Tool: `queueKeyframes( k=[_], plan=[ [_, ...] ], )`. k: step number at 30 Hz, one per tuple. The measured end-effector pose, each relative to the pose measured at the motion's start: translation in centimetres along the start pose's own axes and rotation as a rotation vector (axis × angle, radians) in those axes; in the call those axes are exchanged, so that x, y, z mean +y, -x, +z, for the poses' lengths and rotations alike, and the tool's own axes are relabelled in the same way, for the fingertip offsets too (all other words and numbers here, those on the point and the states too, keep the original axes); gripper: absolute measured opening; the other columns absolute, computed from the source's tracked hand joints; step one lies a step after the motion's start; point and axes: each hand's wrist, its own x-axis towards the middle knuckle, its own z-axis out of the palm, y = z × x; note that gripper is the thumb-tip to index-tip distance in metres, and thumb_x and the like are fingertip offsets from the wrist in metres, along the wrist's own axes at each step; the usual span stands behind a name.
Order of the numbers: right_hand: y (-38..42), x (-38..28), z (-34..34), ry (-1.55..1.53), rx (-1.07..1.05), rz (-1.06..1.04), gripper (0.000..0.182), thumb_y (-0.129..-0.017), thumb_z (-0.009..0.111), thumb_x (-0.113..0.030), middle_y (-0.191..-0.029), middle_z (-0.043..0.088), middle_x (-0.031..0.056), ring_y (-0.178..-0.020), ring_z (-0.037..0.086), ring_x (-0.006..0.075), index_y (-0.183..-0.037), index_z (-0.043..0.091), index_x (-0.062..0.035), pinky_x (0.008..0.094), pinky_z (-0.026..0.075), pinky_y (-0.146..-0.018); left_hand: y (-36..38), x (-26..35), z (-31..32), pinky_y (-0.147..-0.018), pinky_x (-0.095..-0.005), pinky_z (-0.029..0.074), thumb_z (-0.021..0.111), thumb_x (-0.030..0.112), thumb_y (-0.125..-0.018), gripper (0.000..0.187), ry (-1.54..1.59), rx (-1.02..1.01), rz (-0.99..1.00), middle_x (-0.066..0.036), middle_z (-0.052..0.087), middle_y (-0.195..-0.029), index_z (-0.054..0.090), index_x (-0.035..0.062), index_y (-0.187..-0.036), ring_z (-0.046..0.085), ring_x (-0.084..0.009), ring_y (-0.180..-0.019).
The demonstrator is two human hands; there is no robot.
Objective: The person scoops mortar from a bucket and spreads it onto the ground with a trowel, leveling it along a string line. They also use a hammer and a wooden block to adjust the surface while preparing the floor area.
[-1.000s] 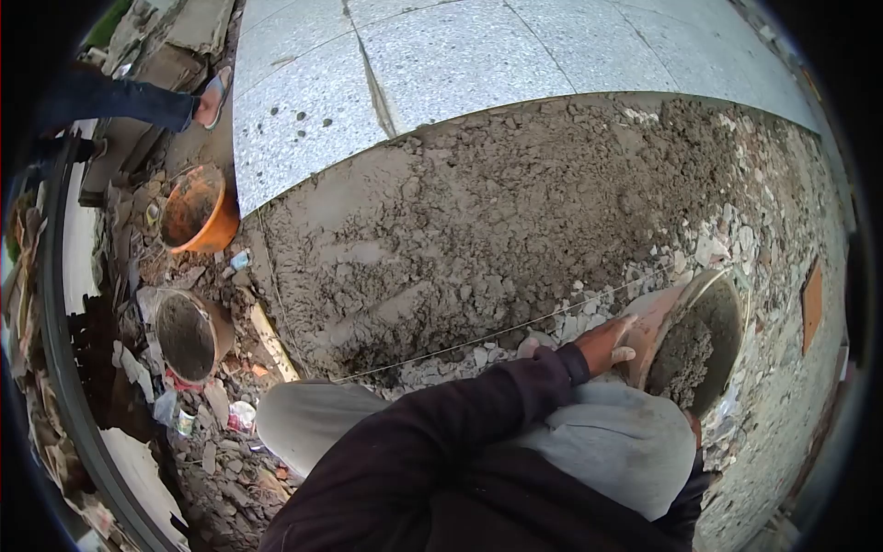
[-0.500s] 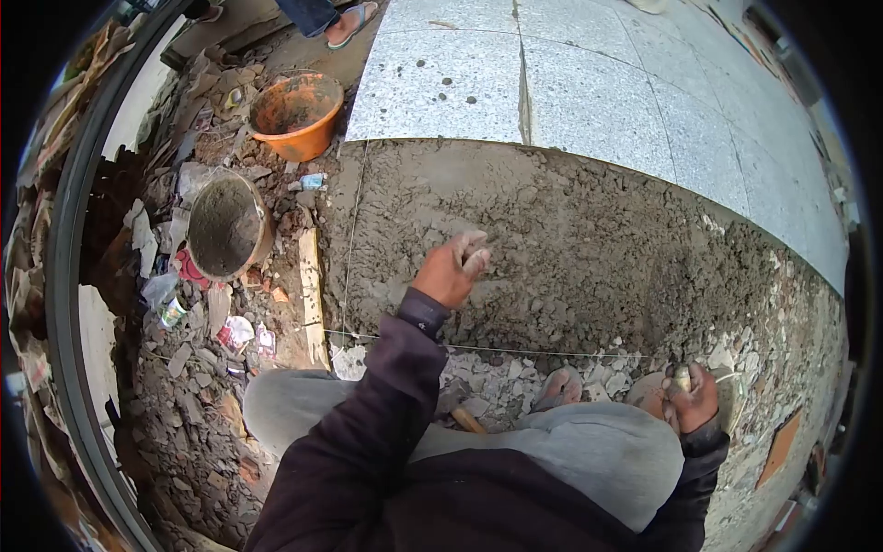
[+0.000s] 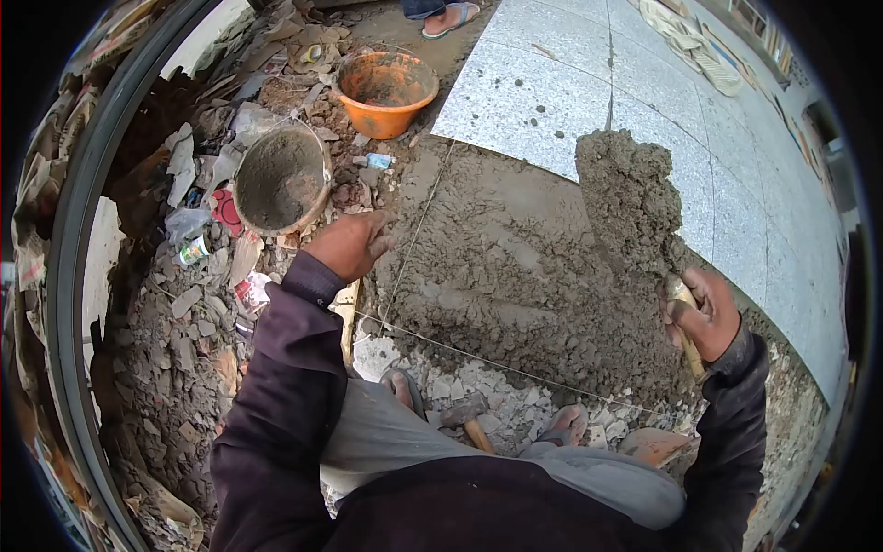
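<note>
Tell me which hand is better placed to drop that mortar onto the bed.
Probably the right hand: it holds the trowel heaped with mortar above the bed. The left hand is bare at the bed's edge.

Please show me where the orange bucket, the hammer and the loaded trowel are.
orange bucket (image 3: 397, 118), head view, on its front wall.
hammer (image 3: 463, 411), head view, on its head.
loaded trowel (image 3: 630, 198), head view, on its mortar heap.

Soft daylight, heavy fisheye edges
</note>
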Motion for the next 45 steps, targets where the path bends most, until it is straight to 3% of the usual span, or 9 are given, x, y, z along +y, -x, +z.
queueKeyframes(
  k=[2, 7, 13, 17, 20, 22, 25, 34, 45],
  plan=[
    [-2.0, -1.3, 1.0, -0.025, 0.007, 0.007, 0.010, -0.071, 0.046, -0.001, -0.061, 0.047, 0.0032, -0.044, 0.045, 0.0082, -0.080, 0.047, 0.0027, 0.0213, 0.035, -0.043, 0.0, -0.8, -0.2, -0.074, -0.0360, 0.043, 0.053, 0.023, -0.081, 0.034, -0.054, -0.137, -0.100, -0.018, 0.057, -0.093, 0.048, 0.0032, -0.108, 0.055, -0.0310, -0.085],
    [-6.7, -1.5, 6.6, -0.213, -0.059, -0.002, 0.014, -0.076, 0.051, -0.006, -0.060, 0.048, 0.0045, -0.043, 0.045, 0.0086, -0.085, 0.047, 0.0028, 0.0241, 0.037, -0.039, -1.7, -4.9, 2.1, -0.081, -0.0363, 0.040, 0.050, 0.027, -0.082, 0.037, 0.204, -0.006, -0.063, -0.021, 0.054, -0.100, 0.048, 0.0030, -0.110, 0.052, -0.0330, -0.094],
    [-15.1, 10.9, 20.3, -1.571, -0.578, -0.100, 0.029, -0.085, 0.043, -0.028, -0.068, 0.046, 0.0051, -0.046, 0.044, 0.0112, -0.096, 0.045, -0.0013, 0.0253, 0.039, -0.038, -2.6, -5.8, 3.9, -0.083, -0.0374, 0.039, 0.050, 0.026, -0.082, 0.034, 0.138, -0.095, -0.251, -0.018, 0.055, -0.102, 0.051, 0.0037, -0.107, 0.051, -0.0345, -0.096],
    [-16.3, 17.3, 25.0, -1.835, -0.592, 0.085, 0.034, -0.087, 0.036, -0.034, -0.067, 0.044, 0.0046, -0.047, 0.043, 0.0125, -0.096, 0.045, -0.0029, 0.0263, 0.037, -0.038, -6.4, -11.8, 4.6, -0.075, -0.0330, 0.043, 0.053, 0.025, -0.081, 0.035, 0.188, 0.063, -0.243, -0.016, 0.058, -0.093, 0.050, 0.0033, -0.109, 0.057, -0.0259, -0.087],
    [-11.6, 12.8, 19.3, -1.038, -0.448, 0.279, 0.032, -0.088, 0.037, -0.034, -0.065, 0.046, 0.0068, -0.045, 0.045, 0.0151, -0.096, 0.044, -0.0036, 0.0298, 0.038, -0.039, -10.1, -12.7, 1.4, -0.067, -0.0272, 0.043, 0.052, 0.021, -0.082, 0.035, 0.625, 0.381, -0.355, -0.009, 0.059, -0.086, 0.049, -0.0014, -0.109, 0.056, -0.0151, -0.072],
    [-10.4, 10.9, 16.4, -0.085, -0.232, 0.126, 0.031, -0.088, 0.038, -0.030, -0.071, 0.053, 0.0100, -0.050, 0.052, 0.0206, -0.100, 0.044, -0.0021, 0.0318, 0.043, -0.043, -11.8, -13.0, 1.4, -0.064, -0.0252, 0.043, 0.051, 0.020, -0.083, 0.034, 0.937, 0.518, -0.294, -0.005, 0.058, -0.082, 0.049, -0.0033, -0.107, 0.054, -0.0114, -0.067],
    [-10.7, 9.6, 14.6, 1.327, -0.047, -0.185, 0.029, -0.086, 0.040, -0.026, -0.076, 0.056, 0.0148, -0.057, 0.057, 0.0279, -0.103, 0.045, -0.0027, 0.0353, 0.046, -0.049, -13.5, -13.9, 3.9, -0.064, -0.0254, 0.043, 0.051, 0.019, -0.083, 0.032, 0.737, 0.251, -0.245, -0.004, 0.057, -0.079, 0.050, -0.0035, -0.105, 0.053, -0.0112, -0.066],
    [-24.8, 10.9, 14.0, 1.433, -0.090, 0.040, 0.024, -0.084, 0.039, -0.025, -0.079, 0.056, 0.0191, -0.070, 0.056, 0.0374, -0.104, 0.046, -0.0140, 0.0457, 0.044, -0.055, -15.9, -15.1, 11.5, -0.085, -0.0314, 0.037, 0.045, 0.033, -0.084, 0.045, 0.674, 0.165, -0.331, -0.013, 0.051, -0.112, 0.046, 0.0006, -0.115, 0.049, -0.0268, -0.102],
    [-32.5, 10.3, 15.5, 1.010, 0.085, 0.267, 0.039, -0.083, 0.039, -0.030, -0.094, 0.057, 0.0208, -0.084, 0.056, 0.0346, -0.112, 0.047, -0.0049, 0.0420, 0.044, -0.075, -16.7, -13.5, 14.2, -0.100, -0.0329, 0.022, 0.029, 0.045, -0.086, 0.056, 0.588, -0.027, -0.335, -0.011, 0.026, -0.134, 0.034, 0.0057, -0.126, 0.025, -0.0259, -0.123]
  ],
)
